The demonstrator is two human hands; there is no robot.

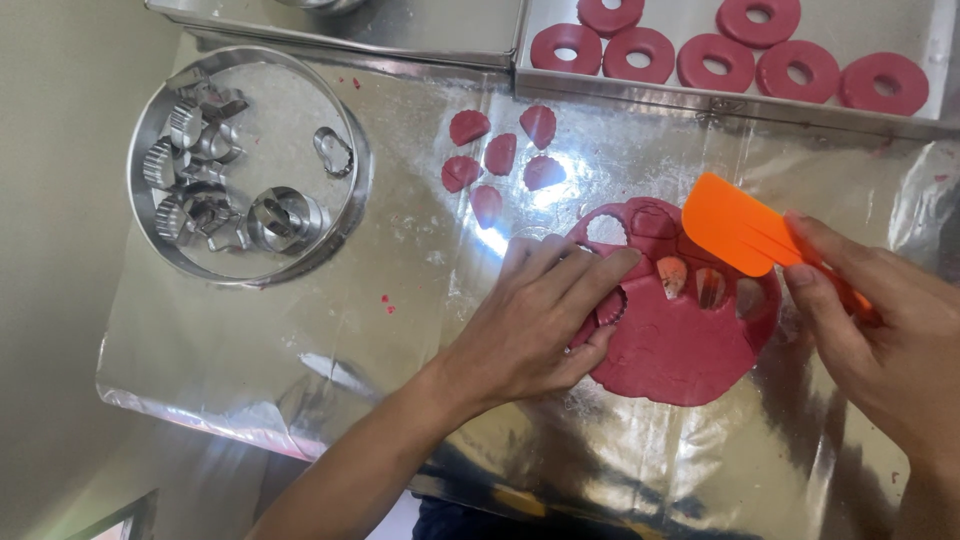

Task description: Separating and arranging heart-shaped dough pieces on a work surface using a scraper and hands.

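Foil-covered table (pixel 330 330), shiny, creased; left hand (pixel 535 325) fingers flat, spread on soft red dough sheet (pixel 680 345); right hand (pixel 880 335) pinching smooth orange plastic scraper (pixel 740 235) over dough's far edge

Dough rings (pixel 720 61): seven red rings on the tray (pixel 930 40), the top ones cut off by the picture edge.
Small dough pieces (pixel 500 153): six red petal shapes on the desk (pixel 300 330).
Flat dough sheet (pixel 680 345): one, with holes cut in it.
Orange scraper (pixel 740 235): one.
Round metal tin (pixel 245 165): one.
Metal cutters (pixel 205 175) in the tin: many, too jumbled to count.
Hands: two, left hand (pixel 535 320) and right hand (pixel 885 335).
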